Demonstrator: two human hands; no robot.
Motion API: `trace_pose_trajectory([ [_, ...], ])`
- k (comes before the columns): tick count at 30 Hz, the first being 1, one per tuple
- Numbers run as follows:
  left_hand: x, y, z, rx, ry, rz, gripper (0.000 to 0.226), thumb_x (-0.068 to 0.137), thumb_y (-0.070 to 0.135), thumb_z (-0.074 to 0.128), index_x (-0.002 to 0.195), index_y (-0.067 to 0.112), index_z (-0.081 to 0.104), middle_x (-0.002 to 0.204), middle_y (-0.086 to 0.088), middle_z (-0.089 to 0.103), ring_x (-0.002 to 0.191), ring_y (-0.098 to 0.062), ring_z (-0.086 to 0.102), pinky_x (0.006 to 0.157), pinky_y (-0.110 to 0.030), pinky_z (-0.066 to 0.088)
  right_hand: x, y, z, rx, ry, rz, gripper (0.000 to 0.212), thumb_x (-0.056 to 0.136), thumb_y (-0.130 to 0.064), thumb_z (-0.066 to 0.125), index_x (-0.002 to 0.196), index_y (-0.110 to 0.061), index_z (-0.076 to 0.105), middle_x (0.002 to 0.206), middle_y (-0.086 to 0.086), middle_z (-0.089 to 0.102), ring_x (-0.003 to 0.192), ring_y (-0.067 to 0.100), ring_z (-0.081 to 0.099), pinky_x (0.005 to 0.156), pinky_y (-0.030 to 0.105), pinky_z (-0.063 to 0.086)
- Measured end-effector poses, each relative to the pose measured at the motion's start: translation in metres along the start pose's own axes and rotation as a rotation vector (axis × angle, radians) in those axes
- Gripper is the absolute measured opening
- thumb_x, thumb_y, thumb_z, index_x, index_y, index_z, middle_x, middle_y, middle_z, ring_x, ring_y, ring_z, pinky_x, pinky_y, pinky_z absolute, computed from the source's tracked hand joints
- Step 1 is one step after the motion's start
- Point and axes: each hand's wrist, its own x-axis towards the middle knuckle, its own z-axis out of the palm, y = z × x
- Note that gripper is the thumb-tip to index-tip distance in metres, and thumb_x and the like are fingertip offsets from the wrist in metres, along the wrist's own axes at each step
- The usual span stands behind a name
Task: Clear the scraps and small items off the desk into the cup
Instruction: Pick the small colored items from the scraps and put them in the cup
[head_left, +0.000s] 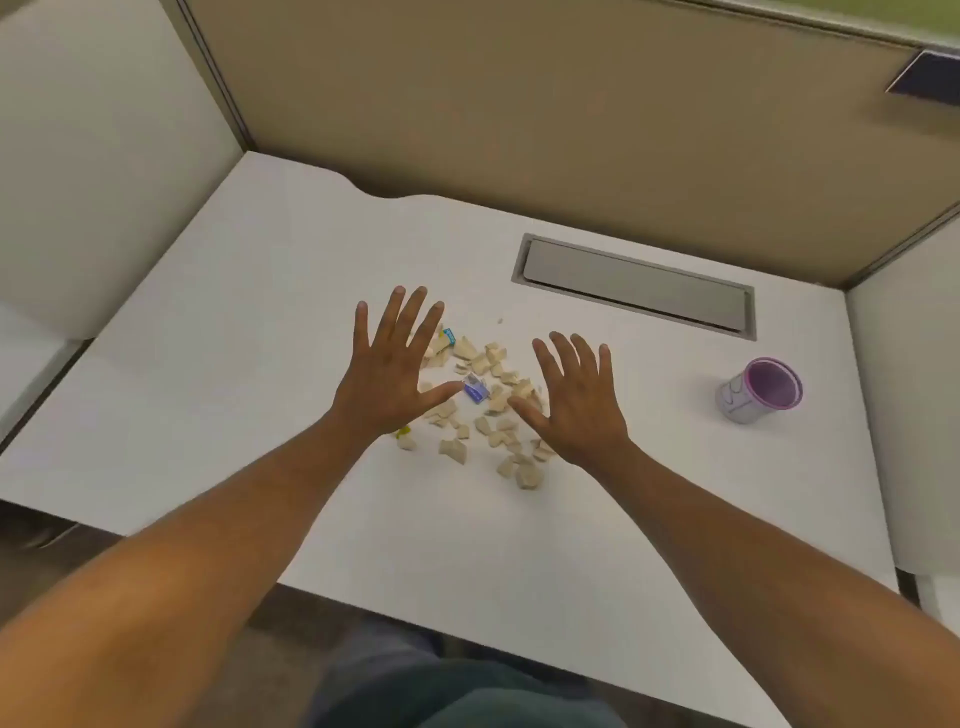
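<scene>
Several tan paper scraps (480, 410) lie scattered in the middle of the white desk (234, 322). Among them sits a small blue item (475, 388), a blue-and-white bit (448, 335) at the far edge and a yellow bit (402, 431) near my left wrist. My left hand (395, 364) hovers flat with fingers spread over the pile's left side. Over the pile's right side, my right hand (576, 400) is spread the same way. Neither hand holds anything. A purple-rimmed cup (761, 389) stands to the right, apart from the pile.
A grey cable-tray lid (634, 283) is set into the desk behind the pile. Beige partition walls close the desk at the back and both sides. The desk's front edge runs just before my lap.
</scene>
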Motion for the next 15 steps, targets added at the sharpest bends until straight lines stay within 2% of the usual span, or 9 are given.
trace_pose_trajectory([
  [2, -0.001, -0.006, 0.008, -0.055, -0.074, -0.025, 0.101, 0.091, 0.081, 0.039, 0.166, 0.019, 0.013, 0.174, -0.009, 0.011, 0.162, -0.031, 0.008, 0.125, -0.065, 0.012, 0.007, -0.007, 0.01, 0.001, -0.034, 0.01, 0.076, 0.096, -0.07, 0.032, 0.151, -0.018, 0.04, 0.156, 0.009, 0.039, 0.145, 0.035, 0.033, 0.121, 0.06, 0.018],
  [3, -0.003, -0.01, 0.016, -0.08, -0.099, -0.034, 0.099, 0.091, 0.079, 0.043, 0.165, 0.019, 0.018, 0.172, -0.009, 0.02, 0.159, -0.031, 0.018, 0.124, -0.061, 0.02, 0.008, -0.009, 0.015, 0.001, -0.048, 0.009, 0.072, 0.096, -0.068, 0.035, 0.147, -0.018, 0.045, 0.152, 0.009, 0.044, 0.142, 0.035, 0.037, 0.119, 0.059, 0.021],
  [5, -0.012, -0.023, 0.032, -0.196, -0.163, -0.062, 0.09, 0.088, 0.07, 0.055, 0.159, 0.02, 0.034, 0.154, -0.006, 0.046, 0.139, -0.028, 0.048, 0.108, -0.051, 0.045, 0.011, -0.019, 0.032, 0.054, -0.053, 0.012, 0.061, 0.093, -0.059, 0.046, 0.136, -0.016, 0.056, 0.142, 0.009, 0.052, 0.131, 0.034, 0.047, 0.113, 0.054, 0.032],
  [7, -0.019, -0.034, 0.044, -0.382, -0.245, -0.137, 0.071, 0.086, 0.052, 0.071, 0.148, 0.022, 0.05, 0.129, 0.001, 0.061, 0.115, -0.023, 0.063, 0.089, -0.044, 0.055, 0.015, -0.028, 0.043, 0.116, -0.062, 0.017, 0.049, 0.088, -0.047, 0.059, 0.125, -0.015, 0.065, 0.131, 0.009, 0.059, 0.116, 0.033, 0.056, 0.099, 0.047, 0.044],
  [9, -0.029, -0.046, 0.054, -0.495, -0.34, -0.184, 0.06, 0.084, 0.037, 0.081, 0.138, 0.022, 0.06, 0.119, 0.004, 0.064, 0.106, -0.023, 0.067, 0.085, -0.04, 0.055, 0.021, -0.036, 0.05, 0.158, -0.105, 0.03, 0.04, 0.084, -0.036, 0.065, 0.117, -0.014, 0.068, 0.12, 0.008, 0.063, 0.103, 0.033, 0.06, 0.084, 0.042, 0.049],
  [10, -0.032, -0.051, 0.059, -0.503, -0.38, -0.196, 0.059, 0.083, 0.037, 0.082, 0.136, 0.023, 0.062, 0.12, 0.004, 0.064, 0.106, -0.024, 0.067, 0.085, -0.042, 0.055, 0.024, -0.041, 0.053, 0.17, -0.124, 0.041, 0.036, 0.084, -0.032, 0.066, 0.114, -0.014, 0.069, 0.116, 0.008, 0.064, 0.098, 0.032, 0.061, 0.08, 0.041, 0.049],
  [15, -0.038, -0.058, 0.079, -0.483, -0.579, -0.239, 0.068, 0.083, 0.044, 0.082, 0.142, 0.022, 0.058, 0.132, 0.003, 0.055, 0.107, -0.024, 0.066, 0.088, -0.043, 0.055, 0.036, -0.058, 0.065, 0.276, -0.184, 0.079, 0.03, 0.085, -0.026, 0.064, 0.112, -0.014, 0.07, 0.107, 0.006, 0.064, 0.095, 0.03, 0.06, 0.08, 0.04, 0.05],
])
